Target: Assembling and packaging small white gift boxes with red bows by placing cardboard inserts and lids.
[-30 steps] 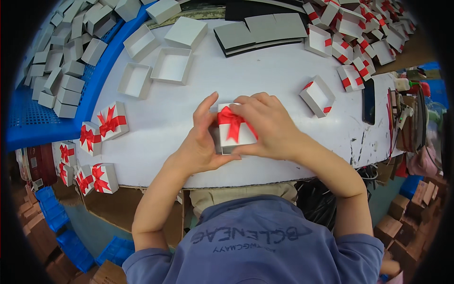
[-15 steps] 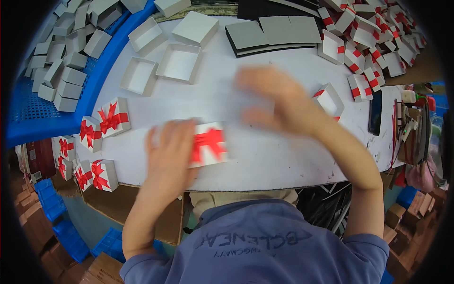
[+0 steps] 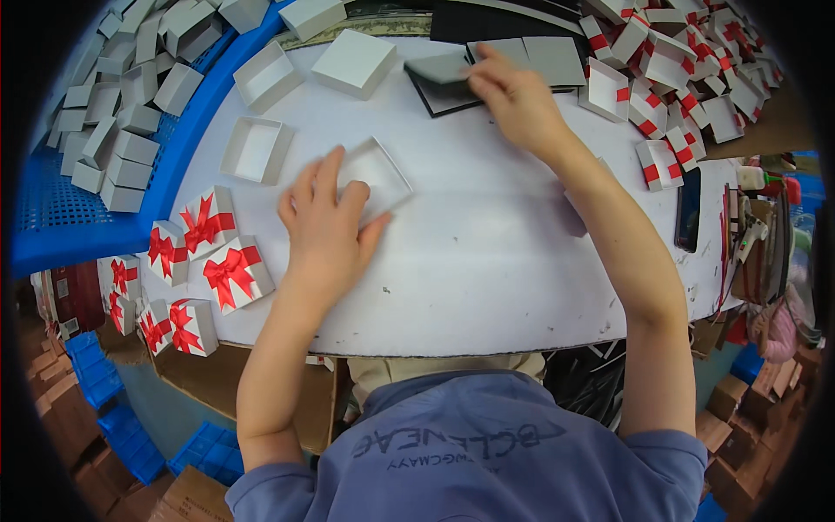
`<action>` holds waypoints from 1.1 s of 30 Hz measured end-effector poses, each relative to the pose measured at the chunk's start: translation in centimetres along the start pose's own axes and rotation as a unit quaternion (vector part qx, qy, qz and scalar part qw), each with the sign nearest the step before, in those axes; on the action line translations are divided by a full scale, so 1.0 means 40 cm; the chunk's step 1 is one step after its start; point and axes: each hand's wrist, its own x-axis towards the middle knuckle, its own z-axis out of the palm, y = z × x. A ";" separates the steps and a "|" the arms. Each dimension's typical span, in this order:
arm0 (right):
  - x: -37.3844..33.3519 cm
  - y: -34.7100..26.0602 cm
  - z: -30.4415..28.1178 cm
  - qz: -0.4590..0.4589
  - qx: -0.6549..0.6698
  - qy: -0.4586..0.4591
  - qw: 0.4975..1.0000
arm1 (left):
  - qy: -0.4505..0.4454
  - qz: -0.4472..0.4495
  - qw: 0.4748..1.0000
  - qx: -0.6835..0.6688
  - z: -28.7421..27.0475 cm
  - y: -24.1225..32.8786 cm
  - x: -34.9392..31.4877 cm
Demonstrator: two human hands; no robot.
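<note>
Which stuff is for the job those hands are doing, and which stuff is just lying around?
Seems part of the job:
open white box, touched by the left hand
grey piece, at the right hand
boxes with red bows
open boxes with red ribbon

Probably just lying around:
dark phone
blue crates
brown cardboard box
</note>
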 end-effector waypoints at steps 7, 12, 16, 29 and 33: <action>-0.181 -0.224 -0.049 -0.335 -0.096 -0.111 0.931 | 0.071 -0.007 0.937 -0.341 0.044 0.030 -0.022; -0.254 -0.234 -0.115 -0.160 -0.026 -0.160 0.974 | 0.072 0.216 0.934 -0.274 0.059 0.024 -0.036; -0.306 -0.169 -0.284 0.033 -0.233 -0.093 0.967 | -0.002 0.246 0.961 -0.128 -0.008 -0.011 -0.077; -0.179 -0.175 -0.043 0.241 0.241 -0.226 0.913 | 0.053 0.182 0.892 -0.410 0.098 0.009 -0.046; -0.221 -0.247 -0.037 0.014 -0.026 -0.157 0.987 | 0.019 0.211 0.924 -0.318 0.060 0.031 -0.027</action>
